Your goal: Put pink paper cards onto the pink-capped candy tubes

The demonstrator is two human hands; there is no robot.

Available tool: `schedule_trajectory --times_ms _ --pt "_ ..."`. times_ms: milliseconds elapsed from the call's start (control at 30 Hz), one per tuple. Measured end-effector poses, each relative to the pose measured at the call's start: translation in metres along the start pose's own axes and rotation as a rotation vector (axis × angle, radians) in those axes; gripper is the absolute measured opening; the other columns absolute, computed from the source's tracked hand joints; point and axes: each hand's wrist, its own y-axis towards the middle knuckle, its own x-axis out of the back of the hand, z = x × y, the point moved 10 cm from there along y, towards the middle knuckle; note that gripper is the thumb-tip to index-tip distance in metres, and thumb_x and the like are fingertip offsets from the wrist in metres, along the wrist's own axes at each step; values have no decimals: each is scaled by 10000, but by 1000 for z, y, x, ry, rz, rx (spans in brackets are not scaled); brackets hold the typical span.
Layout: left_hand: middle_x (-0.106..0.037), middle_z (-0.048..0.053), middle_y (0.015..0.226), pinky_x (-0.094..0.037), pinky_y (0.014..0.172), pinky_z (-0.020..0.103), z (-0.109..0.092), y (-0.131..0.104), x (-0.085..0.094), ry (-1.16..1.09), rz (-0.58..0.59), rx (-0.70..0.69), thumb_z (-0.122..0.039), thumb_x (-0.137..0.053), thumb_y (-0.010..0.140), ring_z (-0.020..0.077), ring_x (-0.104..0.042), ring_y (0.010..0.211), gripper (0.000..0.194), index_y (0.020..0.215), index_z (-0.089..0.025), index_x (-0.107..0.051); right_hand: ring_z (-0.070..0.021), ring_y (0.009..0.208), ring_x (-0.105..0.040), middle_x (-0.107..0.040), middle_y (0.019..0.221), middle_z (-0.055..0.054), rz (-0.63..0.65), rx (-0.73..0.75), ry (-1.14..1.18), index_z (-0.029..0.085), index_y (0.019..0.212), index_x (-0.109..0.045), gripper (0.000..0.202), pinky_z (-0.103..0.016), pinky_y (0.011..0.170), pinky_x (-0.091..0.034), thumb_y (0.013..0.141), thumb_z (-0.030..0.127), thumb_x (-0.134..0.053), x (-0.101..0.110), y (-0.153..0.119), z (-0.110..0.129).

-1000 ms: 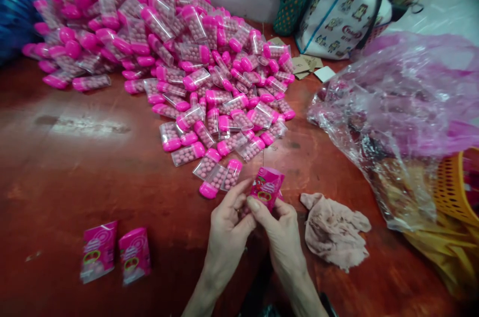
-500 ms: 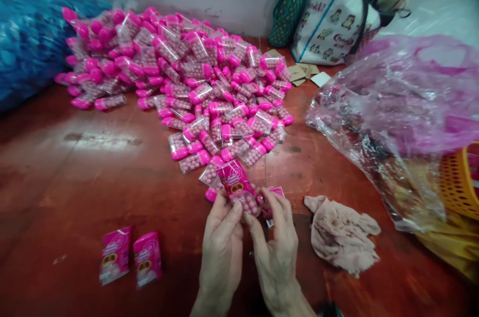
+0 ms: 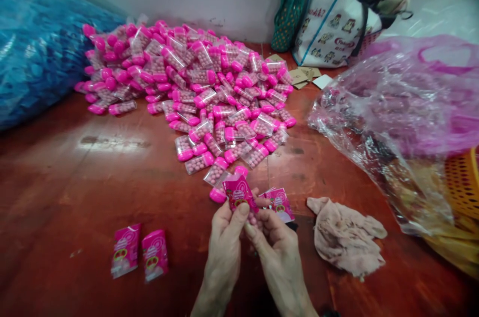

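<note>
Both hands meet at the lower middle around one small candy container with a printed pink sleeve (image 3: 238,190). My left hand (image 3: 224,244) grips its left side, the thumb lying across the printed front. My right hand (image 3: 279,249) pinches the lower right part, where pale pink balls show. Just beyond is a large pile of clear containers with bright pink caps (image 3: 209,77). Flat printed sleeves (image 3: 279,203) lie beside my right hand's fingers. Two sleeved containers, one (image 3: 126,250) left of the other (image 3: 155,255), rest on the red-brown surface at the lower left.
A big blue plastic bag (image 3: 41,52) bulges at the left. A crumpled beige cloth (image 3: 348,237) lies right of my right hand. Clear and pink plastic bags (image 3: 404,102) cover the right side near a yellow basket (image 3: 462,182). A printed tote bag (image 3: 325,27) stands against the wall.
The view has shifted, so the pile and the two sleeved containers appear farther right. My left thumb now lies higher over the printed sleeve, and more of the flat sleeves shows.
</note>
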Motion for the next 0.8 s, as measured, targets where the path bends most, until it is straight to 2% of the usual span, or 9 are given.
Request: schedule_trajectory --times_ms 133,300,400,533,667,733,800 --pt "-695 130 921 -487 717 294 0 -2 2 -24 10 27 -272 -601 787 198 -630 803 296 1027 -107 -655 -146 700 -602 -635 793 -22 32 21 -43 190 926 -586 129 -235 628 -487 834 270 -543 -3 -3 5" --pt "-700 143 888 -501 688 314 -13 5 5 -104 -5 1 -336 -620 757 237 -643 806 282 887 -97 -694 -140 735 -614 -647 822 -13 67 196 -208 205 932 -592 120 -222 675 -479 854 215 -502 -11 -5 27" --pt "-695 144 922 -497 648 279 -14 5 1 -56 36 -23 -296 -600 776 225 -643 803 240 874 -101 -701 -137 755 -617 -643 859 -21 70 257 -209 200 987 -588 174 -216 686 -482 857 172 -476 -13 -6 36" --pt "-683 143 988 -481 602 241 -9 -1 2 5 62 -14 -231 -597 776 210 -635 809 230 951 -112 -689 -144 706 -620 -655 840 -34 63 204 -122 179 970 -613 170 -229 639 -499 841 183 -502 -11 -5 35" --pt "-680 145 994 -493 640 278 -11 -2 12 -48 11 -15 -281 -593 780 219 -636 804 263 968 -121 -684 -144 633 -622 -675 747 -20 9 113 -6 169 861 -650 108 -229 594 -514 760 186 -617 -9 -2 28" --pt "-686 144 971 -486 575 258 -13 -1 15 -79 -22 -15 -333 -593 775 213 -640 766 294 960 -124 -684 -160 647 -640 -690 744 -15 3 94 38 173 834 -657 114 -242 612 -526 720 171 -653 -11 2 25" --pt "-694 138 932 -436 467 207 -16 -1 16 -84 -60 -34 -361 -593 770 192 -638 722 307 944 -125 -686 -161 639 -640 -692 726 -9 20 106 26 176 836 -665 106 -242 609 -523 734 170 -633 -15 5 24"
